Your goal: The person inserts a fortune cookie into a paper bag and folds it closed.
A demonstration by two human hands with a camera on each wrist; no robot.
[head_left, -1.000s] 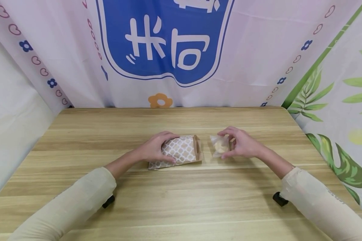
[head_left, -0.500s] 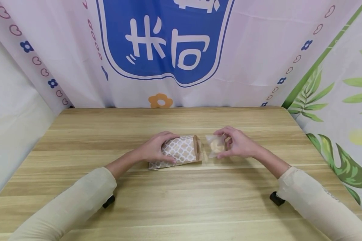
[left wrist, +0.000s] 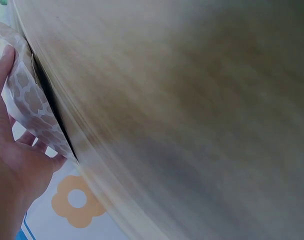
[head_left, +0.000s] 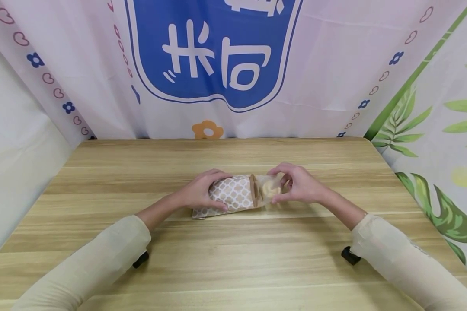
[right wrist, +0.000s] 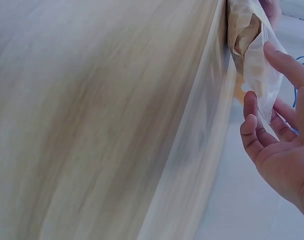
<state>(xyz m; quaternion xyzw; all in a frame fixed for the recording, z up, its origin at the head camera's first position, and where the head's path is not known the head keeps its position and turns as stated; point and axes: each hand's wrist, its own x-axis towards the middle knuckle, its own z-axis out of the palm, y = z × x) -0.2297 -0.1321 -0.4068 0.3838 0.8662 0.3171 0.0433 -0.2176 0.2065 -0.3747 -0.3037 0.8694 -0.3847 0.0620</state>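
A brown paper bag (head_left: 235,192) with a white lattice print lies on its side on the table, its mouth facing right. My left hand (head_left: 202,190) grips it, thumb on the near side and fingers over the far side. In my right hand (head_left: 301,185) is a small clear packet (head_left: 270,188) with a pale yellow piece inside, held between thumb and fingers. The packet's left edge is at the bag's mouth. The right wrist view shows the packet (right wrist: 262,75) overlapping the bag's opening (right wrist: 247,37). The left wrist view shows the bag (left wrist: 34,102) in my left hand (left wrist: 17,150).
The wooden table (head_left: 233,259) runs back to a printed curtain (head_left: 315,86) with a blue panel. A leaf-printed cloth (head_left: 447,172) hangs on the right. A black device sits under each sleeve, the right one (head_left: 350,255) close over the table.
My right hand has moved left with the clear packet, from a gap beside the bag to its mouth. The left hand and the bag have stayed in place.
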